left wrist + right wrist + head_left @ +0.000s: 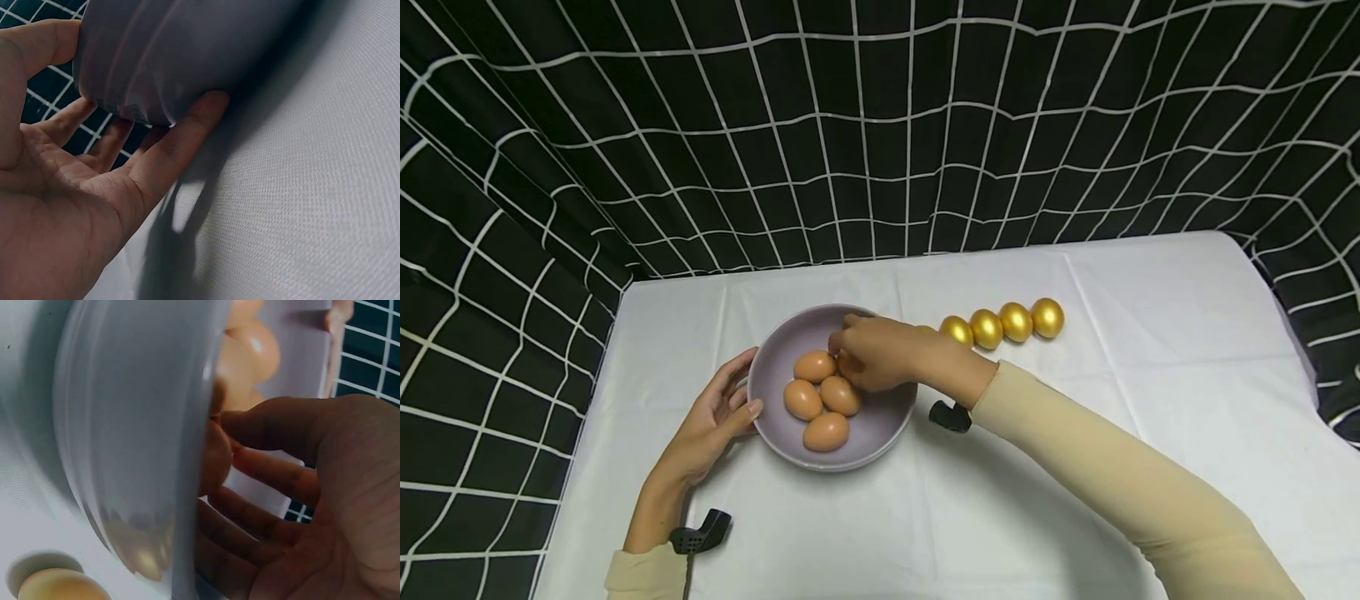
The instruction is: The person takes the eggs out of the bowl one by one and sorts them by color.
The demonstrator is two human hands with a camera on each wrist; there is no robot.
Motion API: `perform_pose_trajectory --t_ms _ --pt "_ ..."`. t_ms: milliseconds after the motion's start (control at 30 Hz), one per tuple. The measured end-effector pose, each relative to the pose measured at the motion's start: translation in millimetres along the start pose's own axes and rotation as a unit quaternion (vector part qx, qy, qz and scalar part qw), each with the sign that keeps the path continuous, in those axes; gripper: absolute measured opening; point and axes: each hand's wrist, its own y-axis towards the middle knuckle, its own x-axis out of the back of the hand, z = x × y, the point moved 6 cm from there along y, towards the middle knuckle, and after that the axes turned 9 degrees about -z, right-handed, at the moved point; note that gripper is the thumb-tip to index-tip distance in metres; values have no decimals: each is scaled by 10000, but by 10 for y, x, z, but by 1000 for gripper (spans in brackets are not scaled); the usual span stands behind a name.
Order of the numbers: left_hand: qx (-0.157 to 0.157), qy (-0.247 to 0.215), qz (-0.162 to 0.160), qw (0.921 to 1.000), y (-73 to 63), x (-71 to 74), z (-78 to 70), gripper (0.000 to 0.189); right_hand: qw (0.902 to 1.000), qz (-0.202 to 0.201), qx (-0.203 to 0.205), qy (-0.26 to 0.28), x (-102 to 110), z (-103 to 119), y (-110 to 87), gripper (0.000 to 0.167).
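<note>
A round mauve bowl point(782, 342) stands on the white cloth with several brown eggs point(827, 432) inside. My left hand point(718, 417) steadies its left side, the thumb at the rim and the fairly straight fingers spread against the outer wall; the left wrist view shows fingertips low on the bowl point(156, 56). Over the bowl's right rim reaches my right hand point(880, 354), pinching a brown egg point(215, 459) between thumb and fingers among the others. In the head view the hand hides most of that egg.
Right of the bowl, several gold eggs point(1017, 322) lie in a row, the leftmost partly hidden behind my right wrist. One gold egg point(62, 586) shows beside the bowl in the right wrist view. Black cloth with a white grid point(880, 150) hangs behind the table.
</note>
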Motion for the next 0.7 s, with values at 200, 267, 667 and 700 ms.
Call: perform_pose_trajectory --t_ms 200,267,667,700 --pt "6 81 5 10000 5 6 -21 71 9994 284 -122 -135 -85 29 73 26" --pt "20 96 0 10000 3 11 -28 71 9992 336 -90 -190 -102 52 92 25" --pt "5 36 3 10000 8 26 5 70 9991 292 18 -320 -98 80 112 23" --pt "5 19 -1 10000 7 25 7 71 9992 245 48 -299 -86 76 103 24"
